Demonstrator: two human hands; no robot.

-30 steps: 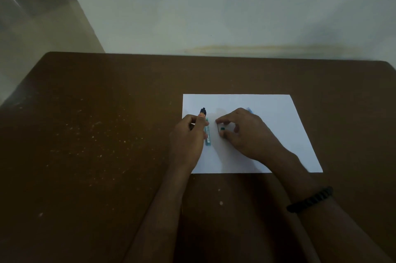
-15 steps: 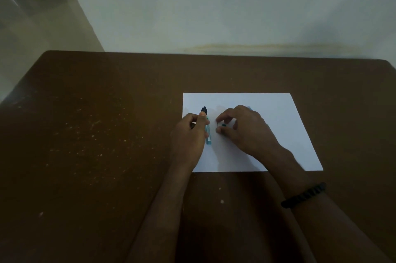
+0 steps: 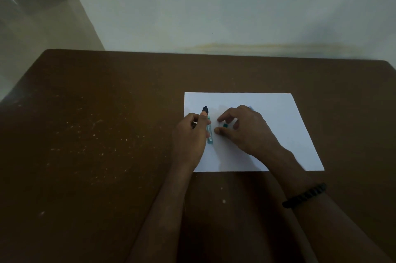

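Over paper (image 3: 278,117): left hand (image 3: 190,134) clamped on pen (image 3: 205,110); right hand (image 3: 246,130) curled above teal cap (image 3: 225,125), grip unclear.

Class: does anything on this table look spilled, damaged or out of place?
Pale specks dot the brown table left of the white paper, like scuffs or crumbs. A small teal piece lies loose by the right hand.

We are looking at a plain, dimly lit room, likely a study corner in a home or office. A dark brown desk (image 3: 85,134) is standing against a bare pale wall (image 3: 235,5), a white sheet of paper (image 3: 278,112) is lying on it, and pale floor (image 3: 32,37) is showing at the far left.
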